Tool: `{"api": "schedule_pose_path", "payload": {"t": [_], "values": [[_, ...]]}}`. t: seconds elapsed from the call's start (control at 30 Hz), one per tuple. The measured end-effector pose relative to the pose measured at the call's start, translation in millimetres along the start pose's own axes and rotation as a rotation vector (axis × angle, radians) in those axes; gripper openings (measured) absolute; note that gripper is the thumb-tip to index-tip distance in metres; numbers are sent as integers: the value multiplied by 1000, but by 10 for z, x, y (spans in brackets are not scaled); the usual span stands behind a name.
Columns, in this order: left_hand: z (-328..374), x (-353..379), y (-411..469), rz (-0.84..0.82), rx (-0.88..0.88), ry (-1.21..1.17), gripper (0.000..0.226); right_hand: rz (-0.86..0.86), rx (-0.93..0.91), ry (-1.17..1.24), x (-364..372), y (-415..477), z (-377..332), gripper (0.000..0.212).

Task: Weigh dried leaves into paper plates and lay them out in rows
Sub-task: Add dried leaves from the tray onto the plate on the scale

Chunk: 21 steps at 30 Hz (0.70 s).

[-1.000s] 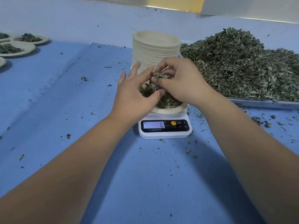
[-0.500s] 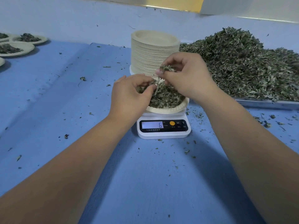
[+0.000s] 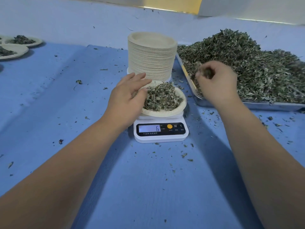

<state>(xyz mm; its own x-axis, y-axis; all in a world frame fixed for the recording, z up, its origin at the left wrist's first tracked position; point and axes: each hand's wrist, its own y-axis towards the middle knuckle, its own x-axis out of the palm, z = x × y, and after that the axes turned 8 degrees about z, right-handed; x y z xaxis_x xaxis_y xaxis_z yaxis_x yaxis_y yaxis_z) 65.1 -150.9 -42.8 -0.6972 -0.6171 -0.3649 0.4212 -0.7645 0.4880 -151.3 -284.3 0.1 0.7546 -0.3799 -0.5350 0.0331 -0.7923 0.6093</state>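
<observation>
The blue bench [image 3: 66,113] is carrying everything. At 2 o'clock from the scale, a big heap of dried leaves [image 3: 255,63] is filling a metal tray [image 3: 264,105]. At 12 o'clock a tall stack of paper plates [image 3: 151,58] is standing just behind it. The white scale [image 3: 160,131] is showing a 6.

The paper plate [image 3: 165,114] being weighed is sitting level on the scale with its open side up. Being round, it is showing no long axis. Filled plates [image 3: 9,52] are waiting far off at 10 o'clock.

The left hand [image 3: 127,98] is lying at the plate's 9 o'clock rim, its fingers loosely spread. The right hand [image 3: 216,80], blurred, is curling round a pinch of leaves over the tray's near corner.

I take this to be the trimming of the portion. I cannot tell whether the pinch is coming or going. Next, I would say, the plate is needing a flat lift towards the rows.
</observation>
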Motion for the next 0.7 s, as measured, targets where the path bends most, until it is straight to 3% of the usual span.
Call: {"api": "schedule_pose_path", "payload": {"t": [0.1,0.2,0.3,0.43,0.6,0.7], "values": [[-6,12,-9,-64,32,90,30,-180,17,-187,13,-118,145,30],[23,-17,16,-19,106,144,41,-164,-123,-80,16,-262,-15,32],[21,-34,7,-92,189,247,53,-294,-313,29,53,-424,-252,37],[-35,-12,-27,-173,95,201,60,-457,-339,-38,131,-538,-318,32],[-71,-2,-7,-186,87,246,66,-402,-341,4,165,-546,-330,42],[-69,17,-7,-167,86,229,67,-338,-348,30,162,-543,-320,32]]}}
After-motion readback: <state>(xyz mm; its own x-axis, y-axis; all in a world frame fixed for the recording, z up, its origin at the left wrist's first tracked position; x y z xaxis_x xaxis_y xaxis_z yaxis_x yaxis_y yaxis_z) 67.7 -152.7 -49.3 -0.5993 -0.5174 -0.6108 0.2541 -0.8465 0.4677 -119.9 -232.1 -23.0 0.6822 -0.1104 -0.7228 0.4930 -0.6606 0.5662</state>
